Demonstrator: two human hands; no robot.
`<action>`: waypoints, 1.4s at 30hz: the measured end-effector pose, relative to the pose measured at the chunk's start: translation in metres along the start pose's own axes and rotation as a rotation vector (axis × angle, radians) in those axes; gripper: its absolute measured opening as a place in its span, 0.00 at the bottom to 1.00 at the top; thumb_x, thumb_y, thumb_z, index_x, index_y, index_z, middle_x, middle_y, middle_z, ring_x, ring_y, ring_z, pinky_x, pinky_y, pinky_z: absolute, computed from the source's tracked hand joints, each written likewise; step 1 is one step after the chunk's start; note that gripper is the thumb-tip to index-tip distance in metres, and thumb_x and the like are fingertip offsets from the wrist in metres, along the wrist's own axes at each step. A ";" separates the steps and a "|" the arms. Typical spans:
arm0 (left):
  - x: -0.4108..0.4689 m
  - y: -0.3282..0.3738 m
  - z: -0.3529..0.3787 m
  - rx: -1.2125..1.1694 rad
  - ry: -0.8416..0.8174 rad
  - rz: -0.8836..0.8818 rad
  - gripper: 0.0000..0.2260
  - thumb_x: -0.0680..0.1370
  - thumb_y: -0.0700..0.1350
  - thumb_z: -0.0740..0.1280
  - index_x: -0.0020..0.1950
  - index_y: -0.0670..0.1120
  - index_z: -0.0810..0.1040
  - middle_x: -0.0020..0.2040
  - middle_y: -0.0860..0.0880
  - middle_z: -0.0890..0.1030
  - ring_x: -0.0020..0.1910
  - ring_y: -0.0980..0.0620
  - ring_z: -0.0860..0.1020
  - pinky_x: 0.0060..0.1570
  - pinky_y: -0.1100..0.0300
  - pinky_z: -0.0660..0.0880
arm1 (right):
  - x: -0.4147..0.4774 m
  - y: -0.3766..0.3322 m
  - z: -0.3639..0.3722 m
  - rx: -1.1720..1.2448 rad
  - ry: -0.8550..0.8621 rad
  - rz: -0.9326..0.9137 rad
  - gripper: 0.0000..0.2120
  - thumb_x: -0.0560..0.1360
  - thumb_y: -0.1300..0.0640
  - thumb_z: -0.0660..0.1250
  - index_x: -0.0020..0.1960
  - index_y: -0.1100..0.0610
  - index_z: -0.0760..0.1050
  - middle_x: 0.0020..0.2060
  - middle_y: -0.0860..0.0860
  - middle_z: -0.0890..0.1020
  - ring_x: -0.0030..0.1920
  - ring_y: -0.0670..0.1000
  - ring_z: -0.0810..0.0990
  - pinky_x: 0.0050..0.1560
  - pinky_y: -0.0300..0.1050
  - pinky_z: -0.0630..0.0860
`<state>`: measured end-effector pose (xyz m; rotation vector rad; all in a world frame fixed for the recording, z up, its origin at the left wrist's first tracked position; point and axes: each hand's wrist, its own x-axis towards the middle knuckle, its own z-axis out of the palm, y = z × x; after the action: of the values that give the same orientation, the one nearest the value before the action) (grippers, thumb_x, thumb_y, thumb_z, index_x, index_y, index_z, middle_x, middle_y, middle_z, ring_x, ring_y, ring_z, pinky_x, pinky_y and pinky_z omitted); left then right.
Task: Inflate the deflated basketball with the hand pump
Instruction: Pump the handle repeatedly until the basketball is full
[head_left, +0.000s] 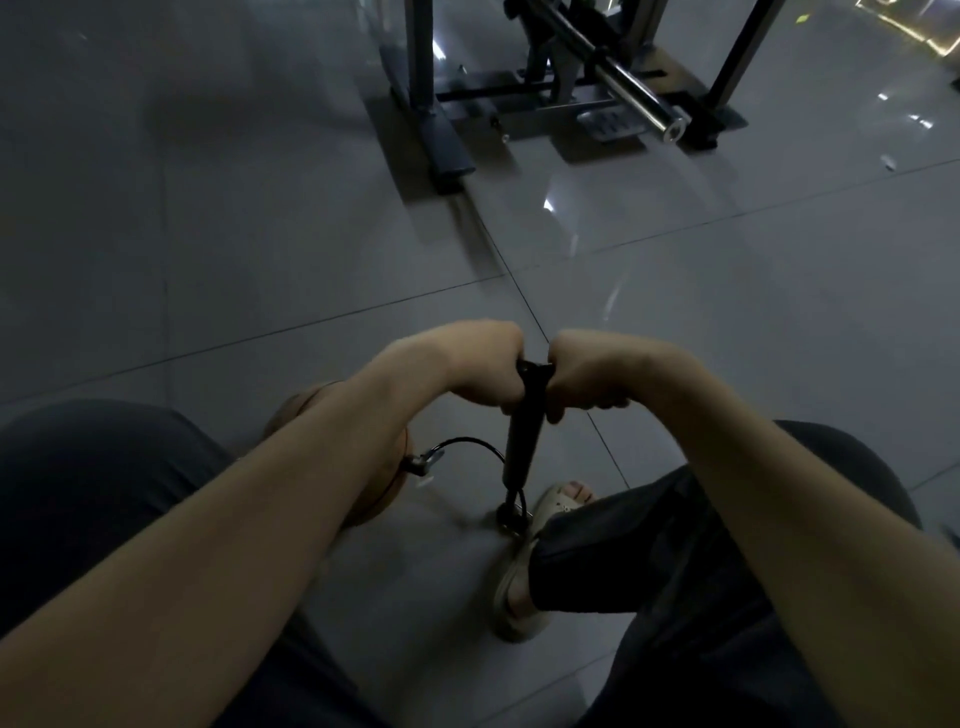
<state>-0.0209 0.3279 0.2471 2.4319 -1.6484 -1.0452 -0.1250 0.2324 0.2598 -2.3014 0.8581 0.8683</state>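
A black hand pump (523, 439) stands upright on the tiled floor between my knees. My left hand (480, 366) grips the left half of its T-handle, and my right hand (584, 371) grips the right half. The handle sits low, close to the barrel top. A thin black hose (467, 444) loops from the pump's base to a valve connector (423, 462) at the orange basketball (387, 493). The ball lies on the floor, mostly hidden under my left forearm. My right foot in a light sandal (524, 566) rests beside the pump's base.
Grey glossy floor tiles (727, 312) stretch ahead. A metal gym rack (441, 130) with a chrome barbell end (665, 122) stands at the back. My dark-trousered knees flank the pump on both sides.
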 end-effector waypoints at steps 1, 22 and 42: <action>0.002 -0.002 0.007 0.015 -0.020 -0.016 0.03 0.74 0.43 0.71 0.41 0.46 0.81 0.33 0.49 0.78 0.32 0.50 0.75 0.31 0.59 0.70 | 0.005 -0.002 0.009 -0.021 0.001 0.014 0.05 0.72 0.61 0.72 0.39 0.60 0.77 0.27 0.52 0.73 0.25 0.49 0.69 0.25 0.40 0.67; 0.035 -0.019 0.140 0.148 -0.146 -0.025 0.09 0.76 0.47 0.66 0.38 0.46 0.70 0.40 0.46 0.79 0.39 0.43 0.78 0.39 0.52 0.78 | 0.069 0.041 0.133 -0.202 -0.086 0.048 0.08 0.74 0.53 0.67 0.46 0.57 0.71 0.40 0.53 0.76 0.42 0.57 0.76 0.44 0.48 0.74; 0.036 -0.013 0.069 0.148 -0.023 -0.035 0.07 0.75 0.49 0.68 0.42 0.47 0.75 0.38 0.49 0.79 0.34 0.50 0.76 0.35 0.57 0.73 | 0.048 0.018 0.067 -0.093 0.035 0.040 0.07 0.71 0.58 0.70 0.35 0.58 0.76 0.29 0.52 0.77 0.27 0.51 0.73 0.28 0.42 0.69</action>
<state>-0.0395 0.3265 0.1708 2.5569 -1.7565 -0.9928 -0.1353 0.2471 0.1772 -2.3933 0.8995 0.9049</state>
